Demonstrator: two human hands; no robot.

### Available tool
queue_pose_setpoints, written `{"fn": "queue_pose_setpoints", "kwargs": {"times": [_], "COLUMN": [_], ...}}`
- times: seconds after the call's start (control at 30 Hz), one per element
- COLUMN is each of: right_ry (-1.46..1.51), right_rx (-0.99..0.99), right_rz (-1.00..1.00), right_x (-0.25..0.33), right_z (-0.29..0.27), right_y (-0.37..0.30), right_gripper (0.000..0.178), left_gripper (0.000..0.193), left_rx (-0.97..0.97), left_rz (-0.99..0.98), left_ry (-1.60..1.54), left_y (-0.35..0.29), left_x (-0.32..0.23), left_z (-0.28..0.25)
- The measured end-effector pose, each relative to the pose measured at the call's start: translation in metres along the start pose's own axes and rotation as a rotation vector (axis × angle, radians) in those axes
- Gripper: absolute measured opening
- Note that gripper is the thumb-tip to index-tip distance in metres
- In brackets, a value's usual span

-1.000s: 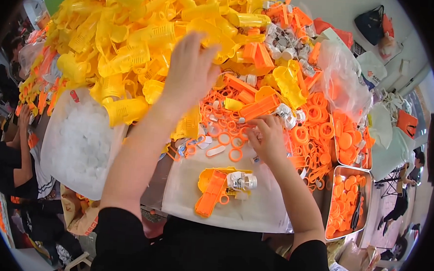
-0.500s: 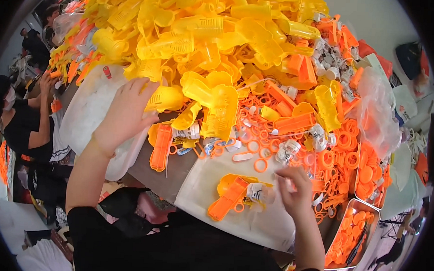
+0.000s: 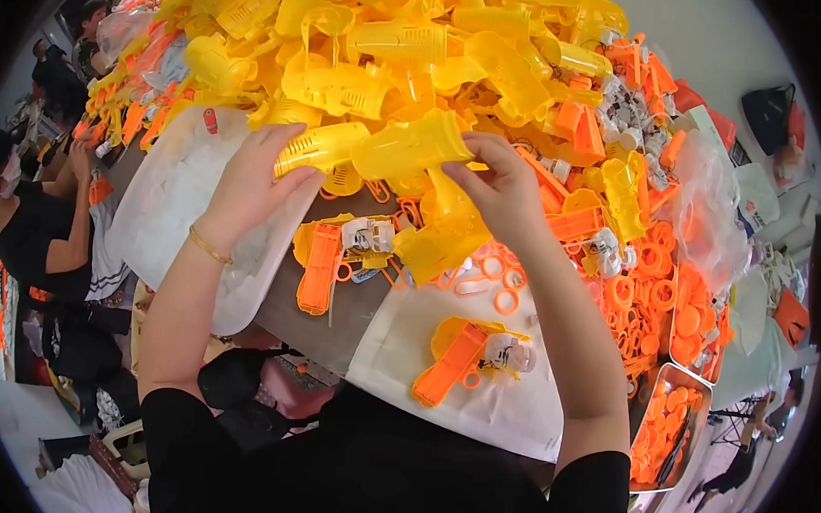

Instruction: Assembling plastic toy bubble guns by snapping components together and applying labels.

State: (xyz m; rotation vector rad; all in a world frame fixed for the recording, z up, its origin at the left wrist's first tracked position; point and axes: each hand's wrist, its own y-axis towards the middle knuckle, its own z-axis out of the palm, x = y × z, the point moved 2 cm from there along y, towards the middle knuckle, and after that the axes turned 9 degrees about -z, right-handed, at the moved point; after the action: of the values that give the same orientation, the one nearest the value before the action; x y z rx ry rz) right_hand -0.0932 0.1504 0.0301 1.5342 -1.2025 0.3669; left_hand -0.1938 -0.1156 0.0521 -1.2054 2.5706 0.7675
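Observation:
Both hands are raised at the near edge of a heap of yellow plastic shells. Fingers and thumb of my left hand (image 3: pixel 259 179) grip a slotted yellow shell (image 3: pixel 321 150). With a pinch at its right end, my right hand (image 3: pixel 502 189) holds a second, smooth curved yellow shell (image 3: pixel 405 148). The two shells meet or overlap between the hands. Below, a half-built toy (image 3: pixel 466 357) with an orange grip and a clear-and-white part lies on a white cloth (image 3: pixel 513 420). A similar half-built toy (image 3: pixel 322 266) rests left of the cloth.
The tall heap of yellow shells (image 3: pixel 385 37) fills the back. A white tub (image 3: pixel 177 189) stands left. Orange rings (image 3: pixel 651 274) and a metal tray (image 3: pixel 640 482) of orange discs lie right, near a clear plastic bag (image 3: pixel 715 212). Another person (image 3: pixel 45 228) works at far left.
My right hand has moved up and left from beside the cloth and taken hold of a yellow shell. The left hand now grips a slotted shell, drawn slightly from the heap.

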Motion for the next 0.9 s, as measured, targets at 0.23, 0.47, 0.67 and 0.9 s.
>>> {"fn": "queue_pose_setpoints", "kwargs": {"times": [0.23, 0.47, 0.67, 0.9], "right_ry": [0.467, 0.798, 0.221, -0.083], "right_rx": [-0.238, -0.393, -0.087, -0.087], "right_rz": [0.288, 0.392, 0.543, 0.55], "right_x": [-0.003, 0.027, 0.079, 0.084], "right_z": [-0.024, -0.065, -0.114, -0.102], "right_y": [0.002, -0.032, -0.167, -0.206], "right_gripper": [0.028, 0.031, 0.03, 0.035], "left_gripper": [0.041, 0.053, 0.066, 0.071], "left_rx": [-0.013, 0.027, 0.135, 0.651], "left_rz": [-0.202, 0.085, 0.369, 0.411], "left_ry": [-0.442, 0.285, -0.261, -0.293], "left_y": [-0.008, -0.015, -0.039, -0.062], "left_x": [-0.001, 0.002, -0.136, -0.171], "left_z": [-0.017, 0.005, 0.006, 0.074]}}
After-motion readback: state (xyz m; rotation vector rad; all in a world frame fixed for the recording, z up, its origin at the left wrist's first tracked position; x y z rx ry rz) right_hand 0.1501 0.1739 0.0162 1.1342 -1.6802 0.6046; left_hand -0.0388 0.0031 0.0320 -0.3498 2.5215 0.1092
